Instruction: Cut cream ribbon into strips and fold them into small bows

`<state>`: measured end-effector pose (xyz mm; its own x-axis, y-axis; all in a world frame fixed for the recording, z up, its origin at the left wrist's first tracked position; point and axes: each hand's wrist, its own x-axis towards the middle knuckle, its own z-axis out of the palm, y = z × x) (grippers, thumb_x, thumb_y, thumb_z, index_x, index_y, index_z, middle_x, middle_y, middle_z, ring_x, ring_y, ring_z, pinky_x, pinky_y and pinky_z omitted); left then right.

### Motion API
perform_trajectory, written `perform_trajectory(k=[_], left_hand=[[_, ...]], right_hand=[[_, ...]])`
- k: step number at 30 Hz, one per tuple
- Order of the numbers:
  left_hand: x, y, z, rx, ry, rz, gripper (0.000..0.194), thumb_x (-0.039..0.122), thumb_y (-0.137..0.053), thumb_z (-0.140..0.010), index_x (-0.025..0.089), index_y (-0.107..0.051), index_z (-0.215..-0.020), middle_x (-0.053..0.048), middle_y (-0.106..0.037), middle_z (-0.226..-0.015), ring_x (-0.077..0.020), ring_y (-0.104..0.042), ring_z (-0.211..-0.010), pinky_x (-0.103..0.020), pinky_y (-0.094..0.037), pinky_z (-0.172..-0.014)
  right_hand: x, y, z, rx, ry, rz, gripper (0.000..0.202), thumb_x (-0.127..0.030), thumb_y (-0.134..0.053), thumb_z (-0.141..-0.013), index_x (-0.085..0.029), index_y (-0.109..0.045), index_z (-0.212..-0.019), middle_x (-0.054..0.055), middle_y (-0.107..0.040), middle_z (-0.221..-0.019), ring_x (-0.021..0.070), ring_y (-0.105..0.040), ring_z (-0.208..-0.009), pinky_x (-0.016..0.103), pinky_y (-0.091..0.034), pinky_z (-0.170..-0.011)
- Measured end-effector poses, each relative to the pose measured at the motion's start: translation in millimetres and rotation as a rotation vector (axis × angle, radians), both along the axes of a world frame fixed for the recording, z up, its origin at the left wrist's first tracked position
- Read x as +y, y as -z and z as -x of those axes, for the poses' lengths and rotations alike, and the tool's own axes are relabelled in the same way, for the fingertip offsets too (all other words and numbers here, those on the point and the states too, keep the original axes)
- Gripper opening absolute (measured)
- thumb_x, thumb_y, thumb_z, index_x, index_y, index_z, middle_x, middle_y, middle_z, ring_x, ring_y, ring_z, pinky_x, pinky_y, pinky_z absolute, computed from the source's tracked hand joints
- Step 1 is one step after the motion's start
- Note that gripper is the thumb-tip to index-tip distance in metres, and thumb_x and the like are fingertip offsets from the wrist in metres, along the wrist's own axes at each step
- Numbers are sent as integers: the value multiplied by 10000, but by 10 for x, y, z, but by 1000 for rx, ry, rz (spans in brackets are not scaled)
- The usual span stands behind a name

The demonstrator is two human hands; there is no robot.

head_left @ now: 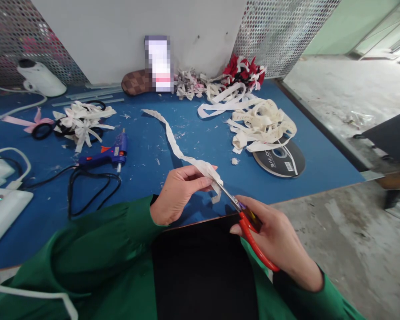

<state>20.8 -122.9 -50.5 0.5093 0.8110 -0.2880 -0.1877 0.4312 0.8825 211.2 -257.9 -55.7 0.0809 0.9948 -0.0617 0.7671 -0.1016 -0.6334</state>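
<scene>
My left hand (182,189) pinches a long white ribbon (176,149) near its end, thumb on top. The rest of the ribbon trails away over the blue table toward the back. In my right hand (276,233) is a pair of scissors (253,244) with red handles. Their blades reach the ribbon just beside my left fingertips, and a short piece of ribbon hangs below the blades. Whether the blades have cut through, I cannot tell.
A blue glue gun (113,151) with a black cord lies left on the table (140,146). White bows with black hair ties (82,122) sit behind it. Cream ribbon (263,122) is heaped right, partly over a black spool (282,158). A phone (159,62) stands at the back.
</scene>
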Motion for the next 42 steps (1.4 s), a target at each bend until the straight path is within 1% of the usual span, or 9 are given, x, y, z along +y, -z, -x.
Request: perform_trajectory(k=[4,9,15,23,27,30,33,38,42], left_hand=[[6,18,9,-8,2,1,259,247,-863,-738,199,-826,-989,-51,-786,-914,-163,-700,-791,-294,-581,-766],[10,33,12,-24,13,6,240,227,-852,-747,206,-826,-985,-42,-789,-918,-149,-697,-793,-266,-575,-760],[18,33,9,-13,11,-7,228,217,-838,-751,202,-827,-978,-45,-788,-947,-142,-687,-800,-252,-563,-749],[-9,37,5,-13,50,-3,291,223,-849,-738,210,-821,-1027,-56,-797,-918,-157,-690,-783,-288,-554,-769],[-14,44,9,-21,59,-12,288,227,-847,-746,228,-821,-1032,-36,-796,-912,-141,-683,-775,-268,-547,-759],[-12,47,12,-30,64,-13,279,222,-843,-753,243,-821,-1031,-19,-795,-898,-119,-674,-759,-239,-540,-744],[-13,51,15,-36,63,-13,283,215,-838,-759,247,-818,-1039,-16,-796,-909,-118,-680,-782,-227,-539,-746],[-15,48,20,-21,66,-7,287,217,-837,-760,244,-816,-1044,-19,-794,-913,-134,-689,-816,-240,-542,-760],[-6,25,29,-11,71,4,315,239,-847,-751,225,-812,-1064,-32,-786,-898,-147,-680,-798,-264,-546,-761]], right_hand=[[2,-10,-3,21,-12,8,454,-510,-685,-882,-249,-666,-1252,22,-731,-891,188,-672,-753,284,-524,-696],[-11,-7,-14,73,-21,30,449,-525,-686,-883,-250,-678,-1237,1,-707,-814,174,-641,-706,271,-513,-665],[-16,6,-23,114,-16,31,460,-524,-684,-887,-238,-674,-1248,11,-715,-831,171,-638,-711,259,-517,-669],[3,-56,5,32,-19,40,496,-520,-687,-869,-232,-657,-1272,1,-714,-807,162,-622,-652,258,-493,-612],[10,-61,16,15,-15,22,482,-499,-684,-870,-227,-658,-1268,0,-713,-828,165,-628,-673,268,-493,-635],[19,-55,25,34,-20,35,467,-515,-664,-884,-223,-663,-1249,-1,-698,-807,166,-620,-670,269,-487,-637],[25,-54,31,64,-21,61,468,-544,-655,-890,-220,-666,-1228,1,-688,-802,168,-610,-673,270,-487,-649],[24,-63,29,116,-22,78,432,-563,-654,-892,-239,-678,-1178,-7,-680,-793,164,-596,-683,257,-478,-635],[21,-68,7,109,-26,68,435,-558,-664,-891,-250,-676,-1198,-10,-690,-817,161,-606,-703,252,-483,-650]])
